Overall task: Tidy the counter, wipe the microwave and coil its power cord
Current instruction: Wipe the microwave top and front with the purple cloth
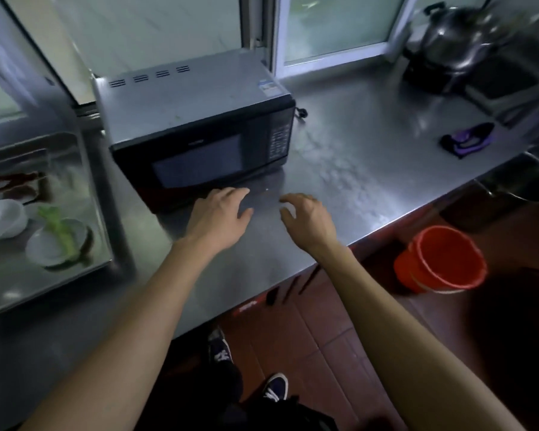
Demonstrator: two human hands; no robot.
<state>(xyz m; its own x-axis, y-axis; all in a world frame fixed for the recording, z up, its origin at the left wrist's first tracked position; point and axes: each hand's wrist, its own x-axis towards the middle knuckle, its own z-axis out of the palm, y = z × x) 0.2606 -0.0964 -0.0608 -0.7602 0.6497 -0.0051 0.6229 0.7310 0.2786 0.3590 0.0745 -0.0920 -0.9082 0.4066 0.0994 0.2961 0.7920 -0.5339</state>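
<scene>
**Both hands empty in front of the microwave**

Left hand (220, 213) and right hand (305, 217) hover over the stainless steel counter (371, 157), fingers loose, holding nothing. Black-fronted grey microwave (196, 126) sits just behind them; crumpled purple cloth (467, 140) lies well off right.

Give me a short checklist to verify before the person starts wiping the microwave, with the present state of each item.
1. Hands free: ok. The left hand and the right hand hold nothing.
2. Cloth within sight: ok. A purple cloth lies on the counter, to the right, away from both hands.
3. Microwave top free of objects: ok, only small marks show.
4. Microwave door closed: ok.
5. Power cord unplugged: cannot tell. Only a short black part shows at the right rear corner.
6. Cloth clean or damp: cannot tell.
</scene>
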